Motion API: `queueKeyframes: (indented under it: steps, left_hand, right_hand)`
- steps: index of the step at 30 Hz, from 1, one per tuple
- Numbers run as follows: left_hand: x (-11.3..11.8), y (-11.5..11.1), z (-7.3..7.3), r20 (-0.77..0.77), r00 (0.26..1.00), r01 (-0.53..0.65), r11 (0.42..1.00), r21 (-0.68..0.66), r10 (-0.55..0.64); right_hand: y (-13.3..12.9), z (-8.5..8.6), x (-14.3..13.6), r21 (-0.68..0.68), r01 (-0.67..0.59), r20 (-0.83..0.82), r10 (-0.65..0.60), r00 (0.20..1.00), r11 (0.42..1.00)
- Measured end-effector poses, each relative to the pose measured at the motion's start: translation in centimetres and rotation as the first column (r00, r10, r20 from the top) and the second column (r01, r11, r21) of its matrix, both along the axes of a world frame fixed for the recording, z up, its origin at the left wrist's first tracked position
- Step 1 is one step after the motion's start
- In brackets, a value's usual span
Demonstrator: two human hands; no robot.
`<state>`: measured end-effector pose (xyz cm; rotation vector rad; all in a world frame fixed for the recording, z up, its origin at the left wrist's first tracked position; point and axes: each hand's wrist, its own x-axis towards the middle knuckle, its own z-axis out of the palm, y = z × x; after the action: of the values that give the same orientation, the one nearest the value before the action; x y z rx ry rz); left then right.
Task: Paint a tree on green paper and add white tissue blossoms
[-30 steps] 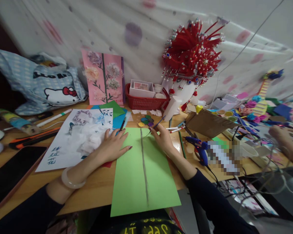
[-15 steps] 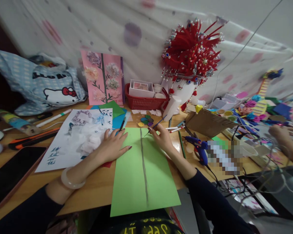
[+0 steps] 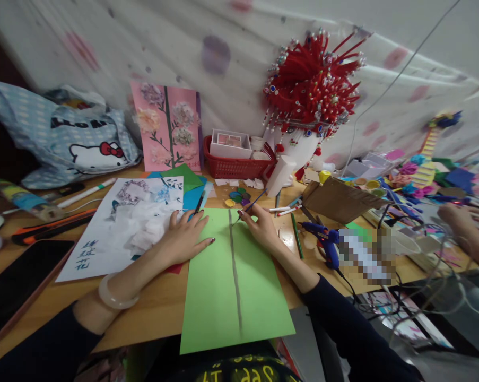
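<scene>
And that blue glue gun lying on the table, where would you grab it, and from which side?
I'd take the glue gun by its handle, from the near right side: the handle slants toward the table's near edge, while the nozzle points left. Grip above the cable at its lower end.

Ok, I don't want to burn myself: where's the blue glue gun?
In the head view, the blue glue gun lies on the right, near the green pencil and brown board.
</scene>
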<state>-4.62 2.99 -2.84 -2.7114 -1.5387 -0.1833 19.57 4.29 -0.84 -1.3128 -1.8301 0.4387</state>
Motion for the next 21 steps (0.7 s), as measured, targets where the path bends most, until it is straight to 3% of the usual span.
queueKeyframes:
  steps: [21]
  left_hand:
    - [0.03, -0.01, -0.1, 0.008, 1.0, 0.002, 1.0, 0.012, -0.002]
  right_hand:
    - [0.76, -0.09, 0.99, 0.031, 0.017, 0.014, -0.017, 1.0, 0.999]
